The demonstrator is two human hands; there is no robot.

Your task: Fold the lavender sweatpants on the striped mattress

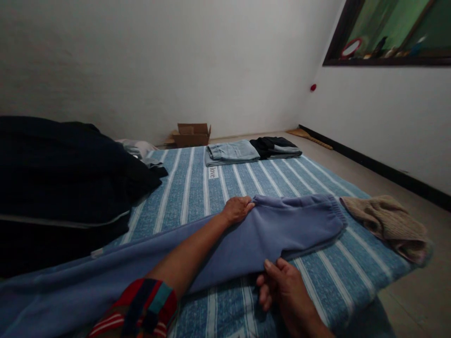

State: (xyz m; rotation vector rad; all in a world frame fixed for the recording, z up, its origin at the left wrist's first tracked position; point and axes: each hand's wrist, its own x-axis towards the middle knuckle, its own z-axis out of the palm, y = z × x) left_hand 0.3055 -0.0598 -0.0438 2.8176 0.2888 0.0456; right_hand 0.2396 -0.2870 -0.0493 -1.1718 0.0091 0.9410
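Observation:
A pair of blue-lilac trousers (299,220) lies stretched across the bed, doubled lengthwise, its elastic waistband toward the right and its legs running off to the lower left. My left hand (239,210) reaches over the cloth and is closed on the far edge, near the middle of the upper part. At the near edge, close to the crotch, my right hand (287,288) has thumb and forefinger pinched at the fabric; its other fingers are curled in. Part of the trousers is hidden under my left forearm.
The bed carries a blue-and-white striped sheet (192,188). Dark clothes (63,178) are heaped at left. Folded light-blue trousers (232,152) and black folded clothing (276,147) sit at the far edge. A brown knitted item (391,225) lies right. Behind stands a cardboard box (191,135).

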